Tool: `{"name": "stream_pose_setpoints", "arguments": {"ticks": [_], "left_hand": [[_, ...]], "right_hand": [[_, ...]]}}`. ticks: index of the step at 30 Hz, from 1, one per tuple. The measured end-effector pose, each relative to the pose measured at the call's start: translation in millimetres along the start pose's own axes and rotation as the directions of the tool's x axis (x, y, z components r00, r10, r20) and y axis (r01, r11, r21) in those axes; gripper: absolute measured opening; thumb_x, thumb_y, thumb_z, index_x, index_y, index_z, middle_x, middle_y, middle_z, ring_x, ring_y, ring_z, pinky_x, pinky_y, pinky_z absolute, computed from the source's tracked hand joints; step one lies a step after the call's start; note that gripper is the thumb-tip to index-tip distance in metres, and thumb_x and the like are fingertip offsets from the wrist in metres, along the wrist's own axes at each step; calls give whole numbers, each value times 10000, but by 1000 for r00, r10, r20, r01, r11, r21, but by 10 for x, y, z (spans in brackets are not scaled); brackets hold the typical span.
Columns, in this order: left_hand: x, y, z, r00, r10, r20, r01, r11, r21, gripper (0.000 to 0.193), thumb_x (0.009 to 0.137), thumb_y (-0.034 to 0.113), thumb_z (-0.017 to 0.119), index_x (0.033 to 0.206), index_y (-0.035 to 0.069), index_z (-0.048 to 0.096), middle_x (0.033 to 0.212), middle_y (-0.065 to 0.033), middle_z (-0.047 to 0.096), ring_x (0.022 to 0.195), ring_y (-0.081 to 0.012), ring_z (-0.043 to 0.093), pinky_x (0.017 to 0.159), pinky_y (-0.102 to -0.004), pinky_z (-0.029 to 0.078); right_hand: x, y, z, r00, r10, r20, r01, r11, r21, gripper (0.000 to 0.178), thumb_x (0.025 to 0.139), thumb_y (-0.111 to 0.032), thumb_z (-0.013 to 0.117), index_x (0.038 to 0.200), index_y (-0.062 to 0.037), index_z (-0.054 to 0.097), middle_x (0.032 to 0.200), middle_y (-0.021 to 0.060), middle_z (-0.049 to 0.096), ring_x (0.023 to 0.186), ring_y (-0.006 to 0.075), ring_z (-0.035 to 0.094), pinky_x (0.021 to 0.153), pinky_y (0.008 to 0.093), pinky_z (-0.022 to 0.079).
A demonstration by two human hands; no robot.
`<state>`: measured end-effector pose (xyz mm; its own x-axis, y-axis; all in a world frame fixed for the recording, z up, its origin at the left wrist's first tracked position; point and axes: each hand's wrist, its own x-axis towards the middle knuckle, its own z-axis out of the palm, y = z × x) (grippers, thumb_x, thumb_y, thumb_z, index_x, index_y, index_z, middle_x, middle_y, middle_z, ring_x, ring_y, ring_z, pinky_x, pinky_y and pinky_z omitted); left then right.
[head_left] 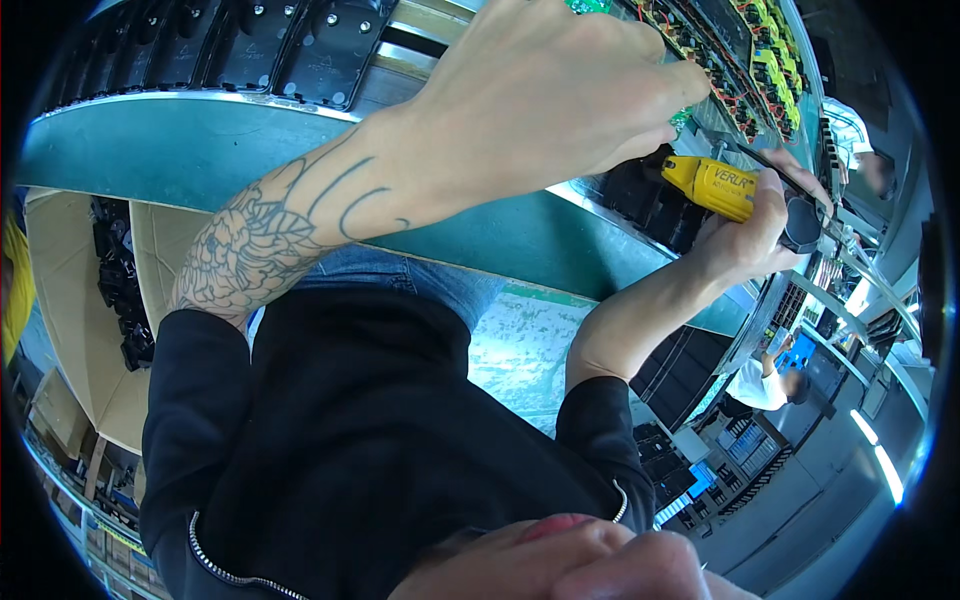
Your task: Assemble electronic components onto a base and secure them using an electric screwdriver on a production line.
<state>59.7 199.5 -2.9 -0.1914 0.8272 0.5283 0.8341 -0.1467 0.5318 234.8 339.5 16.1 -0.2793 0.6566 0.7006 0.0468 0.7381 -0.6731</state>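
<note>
My left hand (560, 85) reaches across the bench with its fingers curled closed; anything inside them is hidden. A piece of green circuit board (588, 6) shows just beyond it. In my right hand (755, 225) is a yellow tapered tool (712, 185), its exact kind unclear. The thumb presses its side, and a round black end (802, 225) shows at the right of the grip. Beneath the tool and left fingertips lies a black plastic housing (650, 203), partly covered by both hands.
Black plastic housings (330, 50) stand in a row at the far left. Yellow parts with red wires (770, 60) line the far right. An open cardboard box (70, 270) holds black parts on the left. Another person (760, 385) works at the right.
</note>
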Motion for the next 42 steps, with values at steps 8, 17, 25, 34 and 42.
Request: {"name": "stream_pose_setpoints", "arguments": {"ticks": [8,17,25,34,42], "left_hand": [[54,47,24,987,111,-118,-98,989,106,322,839,280,739,1144,189,689,872,37,640,567,-85,511,486,-241,391],[64,-2,232,847,452,-280,-445,891,91,206,841,272,711,1016,173,669,896,2,613,808,-128,578,757,-261,470],[-343,262,121,925,305,227,-364,883,296,344,850,278,691,1166,150,646,1072,-17,611,1035,-205,588,1109,-388,382],[-728,33,-292,977,190,-100,-162,959,232,278,797,183,748,1068,133,711,1096,-26,651,1125,-219,601,1108,-452,398],[-1260,-187,-536,814,94,-574,137,928,346,247,748,3,703,990,51,712,1018,-80,683,1020,-264,614,955,-400,491]], "right_hand": [[-255,-306,-657,950,-152,273,-18,845,534,350,782,-199,647,1072,-37,535,945,173,612,708,224,610,606,324,545],[-1046,-265,-705,918,-180,353,-32,854,520,467,860,-419,682,1064,-15,564,1020,180,588,689,224,572,572,281,489],[-1054,202,-1283,998,-61,8,53,780,-624,325,1016,-207,425,1180,-5,621,1288,198,590,1065,316,608,962,379,466],[-1209,479,-1265,988,74,-135,-127,887,-444,329,979,-207,497,1205,-9,629,1315,190,602,1243,329,540,1106,430,349],[-1194,429,-1135,998,-60,-15,45,880,-472,313,977,-202,508,1183,-7,639,1303,177,613,1213,307,565,1083,414,379]]}}
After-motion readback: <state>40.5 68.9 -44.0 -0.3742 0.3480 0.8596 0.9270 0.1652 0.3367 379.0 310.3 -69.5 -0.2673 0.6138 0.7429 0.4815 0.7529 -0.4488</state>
